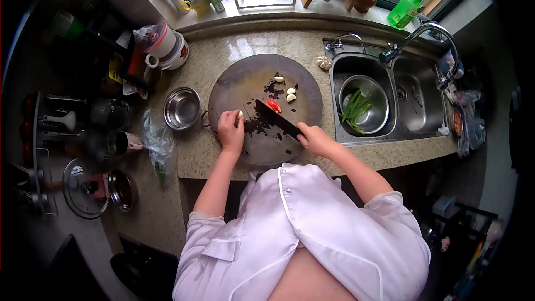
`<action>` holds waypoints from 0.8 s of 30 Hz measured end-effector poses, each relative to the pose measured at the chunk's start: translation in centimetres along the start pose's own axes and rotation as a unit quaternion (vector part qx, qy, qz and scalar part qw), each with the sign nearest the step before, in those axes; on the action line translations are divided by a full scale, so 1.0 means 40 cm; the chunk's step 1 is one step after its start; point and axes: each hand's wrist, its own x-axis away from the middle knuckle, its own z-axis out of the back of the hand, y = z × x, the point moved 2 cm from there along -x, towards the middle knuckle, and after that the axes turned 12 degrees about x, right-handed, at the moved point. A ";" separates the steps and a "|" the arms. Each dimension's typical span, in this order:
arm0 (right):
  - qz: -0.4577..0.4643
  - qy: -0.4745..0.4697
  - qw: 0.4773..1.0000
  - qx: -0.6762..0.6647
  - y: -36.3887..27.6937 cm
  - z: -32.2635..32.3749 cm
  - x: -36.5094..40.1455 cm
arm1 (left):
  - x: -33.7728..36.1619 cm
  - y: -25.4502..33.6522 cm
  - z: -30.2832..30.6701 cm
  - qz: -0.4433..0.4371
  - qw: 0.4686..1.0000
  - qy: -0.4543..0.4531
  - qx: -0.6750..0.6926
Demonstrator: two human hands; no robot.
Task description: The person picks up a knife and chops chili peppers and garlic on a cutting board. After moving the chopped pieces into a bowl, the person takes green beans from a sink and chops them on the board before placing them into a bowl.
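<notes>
My left hand (230, 132) is closed over the left part of a round dark cutting board (234, 83), pinching a small pale garlic clove (241, 115) at the fingertips. My right hand (313, 138) grips the handle end of a dark-bladed knife (278, 120). The blade lies low over the board, its tip pointing up and left. Beside the tip are pieces of red chili pepper (273, 105). Farther up the board sit several garlic cloves (291, 98). Dark wet patches or scraps surround the blade.
An empty metal bowl (182, 108) stands left of the board. On the right, a double sink (417, 97) holds a metal basin (381, 92) with green vegetables (355, 110). A garlic bulb (324, 63) rests by the sink. A plastic bag (157, 139) lies at left.
</notes>
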 end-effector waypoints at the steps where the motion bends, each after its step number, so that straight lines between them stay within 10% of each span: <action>1: 0.008 0.010 1.000 -0.011 0.006 -0.001 -0.007 | 0.021 0.008 -0.017 -0.002 1.000 -0.015 -0.004; 9: 0.015 0.014 1.000 -0.003 -0.001 0.005 0.000 | 0.077 0.060 -0.069 0.045 0.995 -0.048 0.073; 14: 0.004 0.021 1.000 -0.002 0.001 -0.002 0.010 | 0.048 0.056 -0.055 -0.199 0.979 -0.029 -0.022; 24: 0.021 -0.004 0.998 0.057 -0.050 0.016 0.038 | 0.048 0.056 -0.064 -0.163 0.985 -0.047 -0.032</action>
